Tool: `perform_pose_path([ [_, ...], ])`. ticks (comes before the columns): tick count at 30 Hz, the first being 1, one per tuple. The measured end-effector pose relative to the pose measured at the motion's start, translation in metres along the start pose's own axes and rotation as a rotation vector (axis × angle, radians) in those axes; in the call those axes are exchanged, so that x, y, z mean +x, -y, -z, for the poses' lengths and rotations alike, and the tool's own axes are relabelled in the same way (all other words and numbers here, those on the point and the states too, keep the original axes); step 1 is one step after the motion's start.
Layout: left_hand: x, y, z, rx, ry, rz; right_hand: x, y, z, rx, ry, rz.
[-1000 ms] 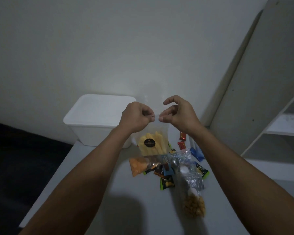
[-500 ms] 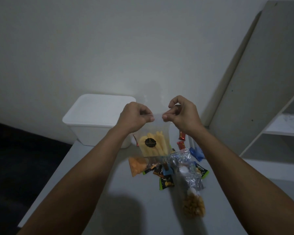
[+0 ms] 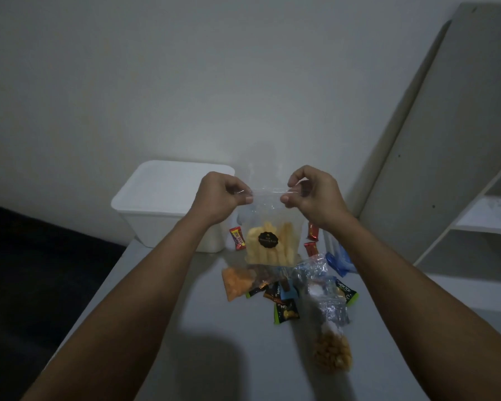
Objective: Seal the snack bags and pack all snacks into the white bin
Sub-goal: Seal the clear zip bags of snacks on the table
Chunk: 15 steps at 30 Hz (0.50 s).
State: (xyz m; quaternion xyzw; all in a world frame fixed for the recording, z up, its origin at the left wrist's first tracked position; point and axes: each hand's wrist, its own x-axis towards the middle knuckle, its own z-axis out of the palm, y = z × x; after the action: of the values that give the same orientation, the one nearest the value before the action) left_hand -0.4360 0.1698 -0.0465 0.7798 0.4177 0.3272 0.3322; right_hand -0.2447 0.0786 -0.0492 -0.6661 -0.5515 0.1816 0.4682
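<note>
A clear zip bag of yellow sticks (image 3: 269, 241) with a round black label hangs above the table, held up by its top strip. My left hand (image 3: 223, 198) pinches the strip's left end and my right hand (image 3: 313, 195) pinches its right end. The white bin (image 3: 156, 209) stands at the table's far left, behind my left hand. On the table lie a bag of orange snacks (image 3: 236, 282), a bag of yellow nuts (image 3: 331, 353), a crumpled clear bag (image 3: 315, 273) and several small wrapped snacks (image 3: 285, 309).
The white table (image 3: 229, 357) has its left edge beside a dark floor. Small red candies (image 3: 237, 238) lie near the bin, a blue wrapper (image 3: 337, 261) at the right. A white shelf unit (image 3: 475, 198) stands to the right against the wall.
My hands have drawn apart along the bag's top strip, which is now stretched between them. The bag hangs in about the same place.
</note>
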Motion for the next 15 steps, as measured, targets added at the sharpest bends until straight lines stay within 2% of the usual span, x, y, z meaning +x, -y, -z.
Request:
perform_pose_path([
  [5,-0.0014,0.0008,-0.0037,0.011,0.003,0.017,0.0006,0.0020,0.0019,-0.116,0.108,0.019],
  [10,0.0007,-0.0007,0.0003,-0.167,0.012,0.049,-0.0009,0.0009,0.0052,-0.102,0.077,-0.012],
  [15,0.0006,-0.0047,-0.0018,-0.174,-0.025,0.034,-0.0023,0.0007,0.0036,-0.066,0.064,-0.026],
])
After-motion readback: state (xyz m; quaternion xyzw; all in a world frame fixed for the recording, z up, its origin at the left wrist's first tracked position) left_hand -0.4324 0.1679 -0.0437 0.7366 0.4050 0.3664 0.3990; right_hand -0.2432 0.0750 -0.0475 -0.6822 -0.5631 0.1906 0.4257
